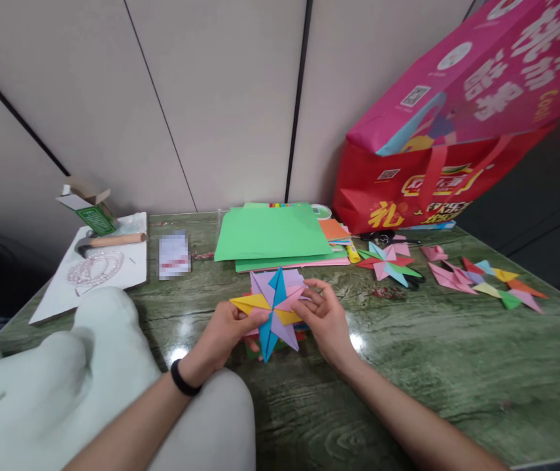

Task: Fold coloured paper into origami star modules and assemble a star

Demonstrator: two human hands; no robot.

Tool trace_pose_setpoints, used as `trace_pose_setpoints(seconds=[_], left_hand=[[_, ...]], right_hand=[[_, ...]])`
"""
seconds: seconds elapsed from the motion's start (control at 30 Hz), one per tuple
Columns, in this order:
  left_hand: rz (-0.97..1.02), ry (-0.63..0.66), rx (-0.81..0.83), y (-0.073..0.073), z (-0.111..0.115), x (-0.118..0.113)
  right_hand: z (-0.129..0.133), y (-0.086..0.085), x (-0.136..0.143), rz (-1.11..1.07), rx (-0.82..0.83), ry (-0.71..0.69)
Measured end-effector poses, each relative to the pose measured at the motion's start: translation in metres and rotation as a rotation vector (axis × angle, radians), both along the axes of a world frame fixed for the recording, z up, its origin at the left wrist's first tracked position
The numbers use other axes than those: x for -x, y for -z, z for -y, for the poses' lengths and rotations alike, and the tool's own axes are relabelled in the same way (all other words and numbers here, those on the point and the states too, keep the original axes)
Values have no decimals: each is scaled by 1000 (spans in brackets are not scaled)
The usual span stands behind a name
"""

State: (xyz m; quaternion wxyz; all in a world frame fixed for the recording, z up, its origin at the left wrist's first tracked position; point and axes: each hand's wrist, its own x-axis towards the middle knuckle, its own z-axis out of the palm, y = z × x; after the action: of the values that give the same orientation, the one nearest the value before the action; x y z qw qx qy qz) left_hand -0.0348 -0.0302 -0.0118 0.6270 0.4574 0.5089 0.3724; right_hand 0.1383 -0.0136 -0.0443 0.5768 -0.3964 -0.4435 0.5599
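Observation:
Between my hands is an origami star [276,335] with blue, yellow, purple and pink points, held just above the table. My left hand [228,330] pinches its left side, thumb on top near the centre. On the opposite side, my right hand [326,320] is closed on the star's pink and purple points. Parts of other coloured paper show beneath it, mostly hidden by the star and my fingers. Behind it lies a stack of coloured paper with a green sheet [273,232] on top.
To the right lie a finished paper star [388,263] and several folded pieces [506,281]. Behind them stand a red bag [407,186] and a pink bag [456,98]. A white board [54,297] at left carries a hammer [118,240], beads [94,268] and a green box [96,219]. A pale plush [108,340] sits front left.

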Motion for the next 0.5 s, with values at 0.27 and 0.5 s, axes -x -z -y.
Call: trace_pose_setpoints(seconds=[0.27,0.5], left_hand=[[-93,-89,-9,-3,0,-1],[-93,-37,3,-3,1,-2]], right_hand=[[5,2,1,34,-6,-244],[11,9,4,196,-33,-183]])
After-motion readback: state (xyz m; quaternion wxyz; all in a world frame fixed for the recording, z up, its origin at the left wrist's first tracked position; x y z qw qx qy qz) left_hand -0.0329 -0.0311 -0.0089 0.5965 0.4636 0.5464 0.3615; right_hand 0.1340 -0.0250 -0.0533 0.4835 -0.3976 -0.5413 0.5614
